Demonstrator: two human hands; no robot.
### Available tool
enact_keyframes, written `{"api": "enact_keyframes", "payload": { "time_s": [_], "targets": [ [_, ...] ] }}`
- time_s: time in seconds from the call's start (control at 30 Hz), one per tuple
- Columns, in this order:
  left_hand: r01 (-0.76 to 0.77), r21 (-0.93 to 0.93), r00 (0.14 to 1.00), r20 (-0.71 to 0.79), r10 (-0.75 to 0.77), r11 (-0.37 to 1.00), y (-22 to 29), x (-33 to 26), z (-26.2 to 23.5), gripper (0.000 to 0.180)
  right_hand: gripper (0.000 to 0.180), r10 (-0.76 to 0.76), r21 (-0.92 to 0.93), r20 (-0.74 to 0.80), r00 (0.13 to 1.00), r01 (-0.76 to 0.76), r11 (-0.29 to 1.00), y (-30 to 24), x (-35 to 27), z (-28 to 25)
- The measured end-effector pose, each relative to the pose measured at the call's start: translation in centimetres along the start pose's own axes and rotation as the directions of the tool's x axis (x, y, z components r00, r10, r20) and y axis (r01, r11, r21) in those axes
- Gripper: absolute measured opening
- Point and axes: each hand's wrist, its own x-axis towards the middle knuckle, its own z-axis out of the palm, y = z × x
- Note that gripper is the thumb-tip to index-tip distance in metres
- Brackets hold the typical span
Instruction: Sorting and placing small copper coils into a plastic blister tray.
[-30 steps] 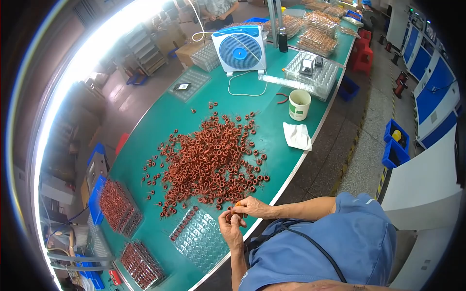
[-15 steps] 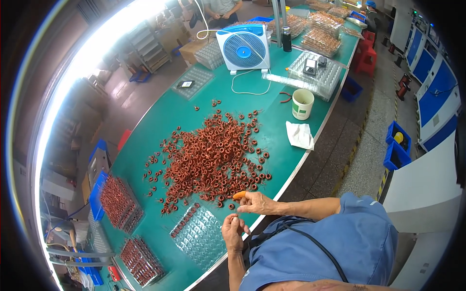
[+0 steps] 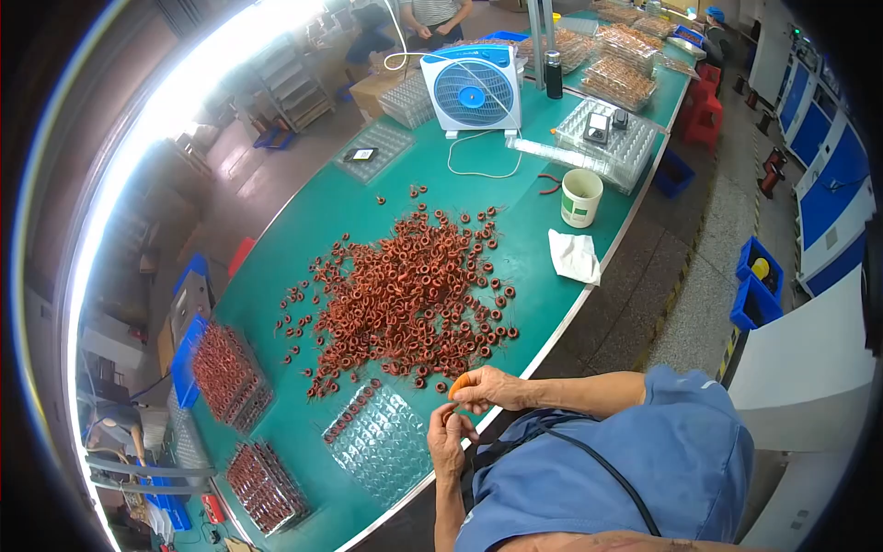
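We had our left hand [image 3: 448, 446] just beside our right hand [image 3: 498, 388] — whether fingers were apart or clamped, we couldn't tell — near the clear tray [image 3: 391, 451] and coils [image 3: 405, 285].

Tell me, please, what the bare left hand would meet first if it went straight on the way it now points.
The left hand would probably meet the right hand, with its orange finger cover, first, though depth between them is unclear; beyond lie reddish-brown ring-shaped coils.
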Motion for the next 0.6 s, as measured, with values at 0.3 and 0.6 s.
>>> {"api": "enact_keyframes", "payload": {
  "time_s": [0.3,0.6],
  "targets": [
    [0.001,-0.504,0.990,-0.124,-0.073,0.863,-1.3,1.1,1.5,0.023,0.021,-0.262,-0.091,-0.063,0.963,0.256,0.962,-0.3,-0.5,0.6],
    [-0.091,-0.291,0.966,-0.258,0.013,0.952,0.4,2.0,1.9,0.018,0.030,-0.227,-0.208,-0.165,0.960,0.191,0.959,-0.5,-0.6,-0.5]
  ]
}}
